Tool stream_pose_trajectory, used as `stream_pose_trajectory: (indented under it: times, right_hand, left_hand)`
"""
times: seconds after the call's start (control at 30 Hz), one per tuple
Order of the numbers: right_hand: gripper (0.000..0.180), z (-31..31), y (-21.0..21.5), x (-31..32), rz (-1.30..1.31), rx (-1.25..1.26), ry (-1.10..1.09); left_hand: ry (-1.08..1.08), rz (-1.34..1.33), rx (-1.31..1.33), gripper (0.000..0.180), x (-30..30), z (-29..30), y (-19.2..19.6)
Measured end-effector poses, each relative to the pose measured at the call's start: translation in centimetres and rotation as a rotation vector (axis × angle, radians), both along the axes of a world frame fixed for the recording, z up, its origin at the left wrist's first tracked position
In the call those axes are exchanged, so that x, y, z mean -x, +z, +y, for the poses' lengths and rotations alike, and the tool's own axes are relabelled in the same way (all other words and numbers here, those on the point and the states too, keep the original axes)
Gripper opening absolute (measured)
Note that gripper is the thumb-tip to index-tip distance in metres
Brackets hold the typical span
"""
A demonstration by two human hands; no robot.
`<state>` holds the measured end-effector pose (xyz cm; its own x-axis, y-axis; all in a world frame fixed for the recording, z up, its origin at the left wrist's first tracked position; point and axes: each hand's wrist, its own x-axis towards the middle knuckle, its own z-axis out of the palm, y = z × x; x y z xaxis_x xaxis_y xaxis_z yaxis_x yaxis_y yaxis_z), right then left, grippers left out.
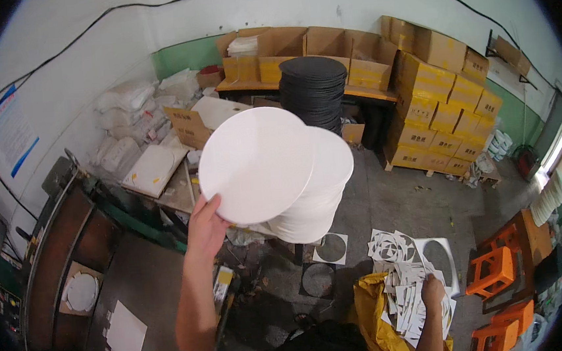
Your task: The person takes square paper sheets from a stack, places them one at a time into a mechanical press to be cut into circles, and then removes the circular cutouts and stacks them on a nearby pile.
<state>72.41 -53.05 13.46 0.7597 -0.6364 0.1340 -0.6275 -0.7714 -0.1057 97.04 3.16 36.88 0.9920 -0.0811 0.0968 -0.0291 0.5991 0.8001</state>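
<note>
My left hand (207,229) pinches the lower left edge of a flat white disc (253,161), raised and tilted. Behind and partly under that disc rises a tall stack of white discs (313,212). Lower right, my right hand (433,291) has its fingers curled closed over a heap of white cut scraps (406,294). Whether it grips a scrap or the white sheet with a round cut-out (451,262) beside it, I cannot make out. The scraps lie in and over a yellow sack (372,307).
A stack of black discs (314,87) stands farther back. Taped cartons (432,121) are piled back right, with open cartons (327,46) on a bench. Orange stools (490,274) stand at right. A machine (60,259) on the left has a white sheet (126,336) on its bed.
</note>
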Motion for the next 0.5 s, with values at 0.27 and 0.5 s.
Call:
stream_pose_trajectory:
  times: [0.27,0.5]
  right_hand:
    - [0.058,-0.5,-14.7,6.6,0.480,-0.377,-0.268]
    - [0.052,6.7,-23.6,1.9,0.768,-0.951,0.089]
  left_hand:
    - [-0.112,0.275,-0.337,0.038,-9.0,-7.8,-0.6]
    - [-0.190,0.324,-0.497,0.041,-9.6,-7.7,1.7]
